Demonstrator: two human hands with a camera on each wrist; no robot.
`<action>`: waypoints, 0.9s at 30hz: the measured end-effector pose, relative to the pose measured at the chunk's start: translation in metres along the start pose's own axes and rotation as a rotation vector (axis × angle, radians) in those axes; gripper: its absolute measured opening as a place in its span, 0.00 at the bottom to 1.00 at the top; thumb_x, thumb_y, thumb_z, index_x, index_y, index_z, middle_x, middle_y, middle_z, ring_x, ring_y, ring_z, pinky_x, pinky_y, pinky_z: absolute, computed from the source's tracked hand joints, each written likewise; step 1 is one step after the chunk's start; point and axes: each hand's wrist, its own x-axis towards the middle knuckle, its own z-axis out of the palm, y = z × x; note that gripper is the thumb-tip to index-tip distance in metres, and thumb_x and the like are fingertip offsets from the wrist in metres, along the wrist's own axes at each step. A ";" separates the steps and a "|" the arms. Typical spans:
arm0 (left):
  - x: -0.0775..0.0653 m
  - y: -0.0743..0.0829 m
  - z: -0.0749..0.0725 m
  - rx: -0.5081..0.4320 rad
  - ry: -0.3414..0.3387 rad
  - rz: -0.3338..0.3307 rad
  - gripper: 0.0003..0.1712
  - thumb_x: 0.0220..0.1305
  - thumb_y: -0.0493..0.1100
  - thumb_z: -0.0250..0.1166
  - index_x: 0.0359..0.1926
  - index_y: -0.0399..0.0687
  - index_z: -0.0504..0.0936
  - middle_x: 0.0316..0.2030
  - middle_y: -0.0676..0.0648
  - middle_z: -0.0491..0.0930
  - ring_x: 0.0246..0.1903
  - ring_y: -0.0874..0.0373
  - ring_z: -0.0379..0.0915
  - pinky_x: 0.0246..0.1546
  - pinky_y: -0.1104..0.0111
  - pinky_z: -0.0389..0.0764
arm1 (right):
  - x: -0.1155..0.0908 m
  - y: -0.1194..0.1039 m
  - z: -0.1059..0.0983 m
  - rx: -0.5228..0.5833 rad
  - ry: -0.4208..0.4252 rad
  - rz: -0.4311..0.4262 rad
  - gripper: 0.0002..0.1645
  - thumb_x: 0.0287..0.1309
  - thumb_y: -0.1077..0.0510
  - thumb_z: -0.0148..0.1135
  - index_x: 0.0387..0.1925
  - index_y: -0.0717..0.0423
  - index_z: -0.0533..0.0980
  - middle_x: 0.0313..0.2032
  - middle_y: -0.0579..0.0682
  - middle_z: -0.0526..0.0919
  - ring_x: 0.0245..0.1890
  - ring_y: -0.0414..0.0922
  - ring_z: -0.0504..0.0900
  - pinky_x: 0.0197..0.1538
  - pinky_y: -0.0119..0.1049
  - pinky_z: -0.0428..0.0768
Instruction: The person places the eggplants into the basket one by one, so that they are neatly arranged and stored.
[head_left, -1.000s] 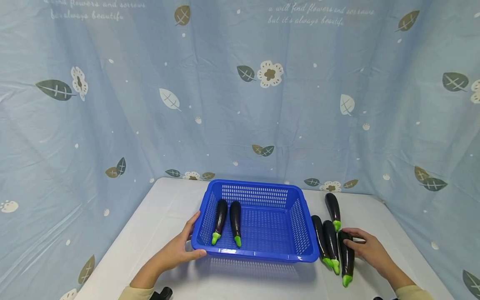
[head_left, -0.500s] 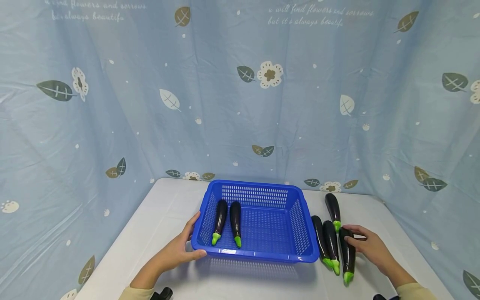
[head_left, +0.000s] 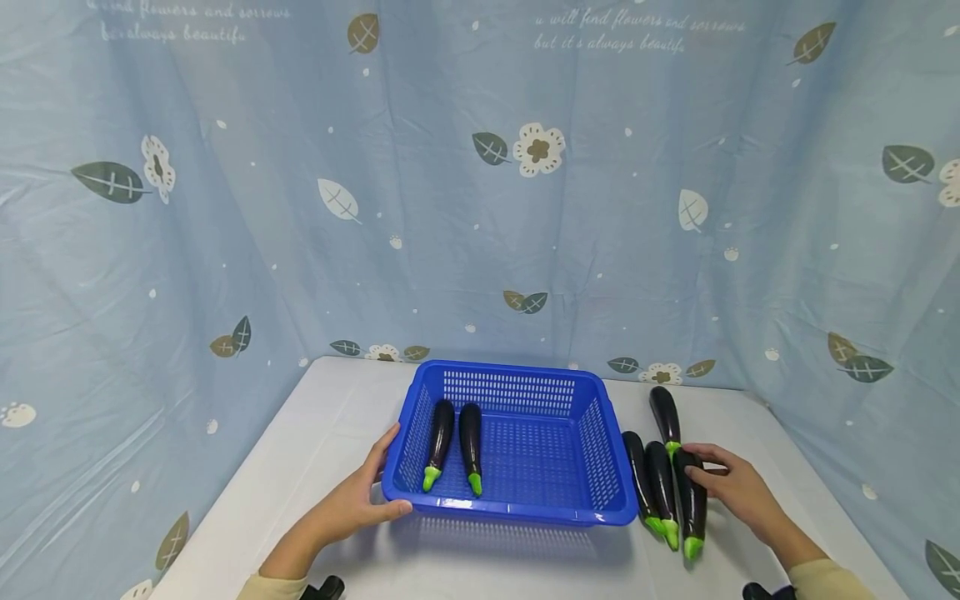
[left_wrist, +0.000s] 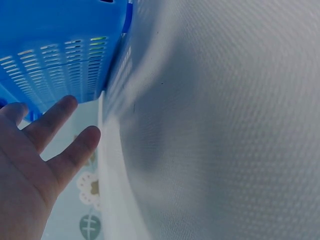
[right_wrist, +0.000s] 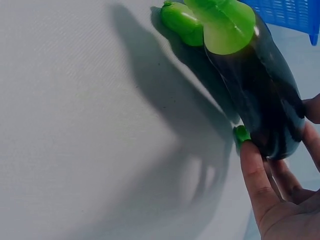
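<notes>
On a white-covered table (head_left: 330, 425), a blue slotted basket (head_left: 517, 510) stands near the middle, with two dark eggplants (head_left: 441, 437) lying side by side in its left half, green stem ends toward the person. The person's left hand (head_left: 348, 504) is spread open at the basket's near left corner, thumb by the front rim, fingers along the left side. To the right of the basket, the right hand (head_left: 738, 492) pinches a third eggplant (head_left: 695, 504) near its rounded end, the green stem end pointing toward the person; it seems raised off the surface, though the angle makes that hard to judge. Between it and the basket lies another pair of eggplants (head_left: 662, 483), and one more eggplant (head_left: 664, 414) lies farther back, its stem end near the held one. Behind the table hangs a light blue cloth (head_left: 555, 250) printed with leaves, flowers and white script
</notes>
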 end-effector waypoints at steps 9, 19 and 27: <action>-0.001 0.001 0.000 0.007 0.007 -0.002 0.66 0.59 0.50 0.74 0.82 0.56 0.35 0.75 0.33 0.56 0.69 0.34 0.63 0.62 0.37 0.68 | 0.004 -0.005 0.001 -0.003 0.010 -0.034 0.35 0.68 0.48 0.65 0.68 0.63 0.70 0.64 0.71 0.72 0.58 0.64 0.78 0.41 0.35 0.85; -0.001 0.002 0.000 -0.014 0.001 -0.015 0.65 0.60 0.50 0.74 0.82 0.55 0.35 0.76 0.33 0.54 0.69 0.33 0.61 0.63 0.36 0.67 | 0.007 -0.013 0.004 -0.027 0.020 -0.040 0.35 0.69 0.47 0.64 0.69 0.61 0.70 0.65 0.72 0.69 0.60 0.68 0.75 0.47 0.46 0.85; -0.001 0.001 -0.001 -0.006 0.002 -0.005 0.65 0.59 0.50 0.74 0.82 0.53 0.36 0.76 0.33 0.56 0.69 0.35 0.63 0.63 0.38 0.68 | 0.010 -0.022 0.007 -0.040 0.016 -0.057 0.35 0.70 0.46 0.63 0.69 0.60 0.70 0.66 0.72 0.69 0.60 0.68 0.75 0.48 0.48 0.85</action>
